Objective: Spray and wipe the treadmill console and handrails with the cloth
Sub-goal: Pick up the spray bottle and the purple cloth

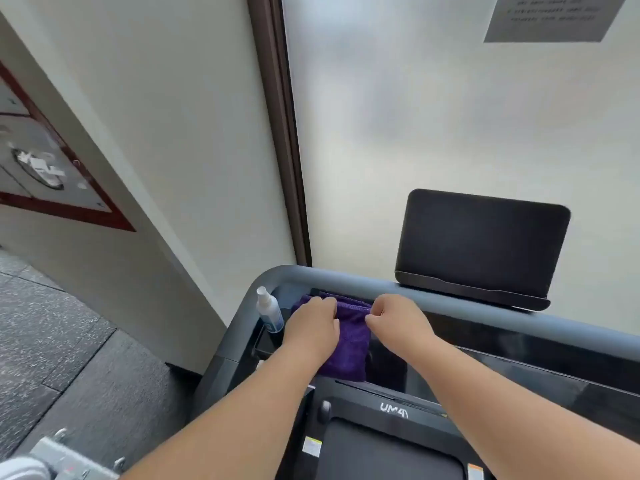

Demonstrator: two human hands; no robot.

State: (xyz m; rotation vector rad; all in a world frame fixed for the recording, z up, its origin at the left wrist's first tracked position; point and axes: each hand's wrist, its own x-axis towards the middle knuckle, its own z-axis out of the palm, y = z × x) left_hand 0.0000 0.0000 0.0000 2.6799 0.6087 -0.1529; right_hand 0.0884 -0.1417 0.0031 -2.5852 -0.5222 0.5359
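Both hands are on a purple cloth (349, 341) that hangs over the left end of the treadmill console (519, 362), just under the grey handrail (450, 299). Left hand (313, 323): fingers curled down over the cloth's upper left part, gripping it; fingertips are hidden in the fabric. Right hand (394, 318): fingers bent tight, thumb and forefinger pinching the cloth's upper right edge. The two hands sit near each other with a strip of cloth showing between them. The cloth's lower edge hangs free above the black deck cover. Spray bottle (269, 311): white nozzle, clear body with a blue label, upright in a holder at the console's left corner, just beside the left hand and apart from it. The handrail runs from the rounded left corner across to the right, passing above both hands. Dark screen (483, 244) stands upright behind the rail, to the right of the hands, blank. Behind it is a frosted glass panel (450, 116) with a paper notice (550, 15), text unreadable. Dark speckled floor (69, 341) lies to the left.
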